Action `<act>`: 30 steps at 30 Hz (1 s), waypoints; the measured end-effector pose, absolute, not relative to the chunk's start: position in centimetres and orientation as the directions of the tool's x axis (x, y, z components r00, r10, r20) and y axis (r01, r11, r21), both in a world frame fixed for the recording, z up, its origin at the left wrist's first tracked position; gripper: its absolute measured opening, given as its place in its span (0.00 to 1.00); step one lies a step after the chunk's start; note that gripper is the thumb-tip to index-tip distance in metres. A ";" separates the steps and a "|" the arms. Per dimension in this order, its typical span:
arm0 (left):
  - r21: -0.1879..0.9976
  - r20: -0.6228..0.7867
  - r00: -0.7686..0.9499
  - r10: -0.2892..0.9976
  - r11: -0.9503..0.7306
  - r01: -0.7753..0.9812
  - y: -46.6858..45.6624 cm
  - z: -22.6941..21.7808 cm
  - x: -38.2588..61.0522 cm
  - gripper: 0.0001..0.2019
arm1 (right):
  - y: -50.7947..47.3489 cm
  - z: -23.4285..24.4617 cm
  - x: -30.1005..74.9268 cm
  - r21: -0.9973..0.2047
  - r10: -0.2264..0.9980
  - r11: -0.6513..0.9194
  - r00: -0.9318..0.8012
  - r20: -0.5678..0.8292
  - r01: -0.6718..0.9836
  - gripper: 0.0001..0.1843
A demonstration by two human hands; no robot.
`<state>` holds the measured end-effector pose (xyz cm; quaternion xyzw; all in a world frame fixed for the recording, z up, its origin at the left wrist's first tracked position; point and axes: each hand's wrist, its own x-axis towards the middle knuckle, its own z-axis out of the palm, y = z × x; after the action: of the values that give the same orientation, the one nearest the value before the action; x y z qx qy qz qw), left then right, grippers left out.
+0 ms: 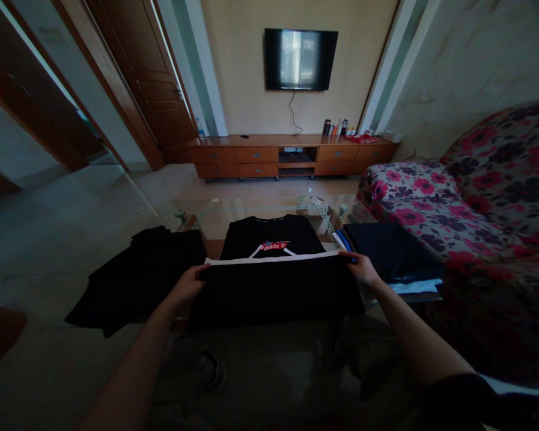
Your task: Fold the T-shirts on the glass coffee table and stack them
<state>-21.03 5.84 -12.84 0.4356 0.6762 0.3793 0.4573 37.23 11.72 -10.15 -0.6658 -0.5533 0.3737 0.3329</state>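
A black T-shirt (273, 293) with a red printed patch and a white hem lies on the glass table, its lower part folded up over the chest. At the left end of the white hem, my left hand (192, 284) pinches the fabric. My right hand (362, 269) grips the hem's right end, fingers closed. The hem is stretched nearly straight between both hands. Left of the shirt lies a loose black garment (148, 269). A stack of folded dark clothes (390, 251), with white and blue edges showing, sits to the right.
The glass table (215, 209) has some paper scraps at its far side. Beyond it stand a wooden TV cabinet (256, 157) with bottles and cans, and a wall-mounted television (300, 60). A floral sofa (476, 203) is on the right, a wooden door (148, 78) at the left.
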 end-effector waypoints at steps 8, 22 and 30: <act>0.870 -0.075 -0.219 0.973 0.171 0.462 6.8 -14.1 -21.7 0.32 | 12.2 -11.0 37.4 -0.834 0.985 -0.165 0.132 -0.112 0.527 0.32; 0.241 0.167 0.100 0.981 -0.139 0.960 3.9 -13.2 -13.2 0.27 | 9.6 -11.7 29.9 -0.305 0.996 0.083 -0.068 0.060 0.949 0.30; 0.234 0.071 0.070 0.995 -0.085 0.969 4.2 -15.3 -9.3 0.31 | 7.4 -14.4 23.0 -0.235 0.990 0.085 -0.108 -0.086 0.968 0.37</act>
<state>-9.27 4.20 -15.27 0.7287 0.6737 0.1063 0.0620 22.97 7.40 -14.37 -0.6663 -0.7349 0.1170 0.0475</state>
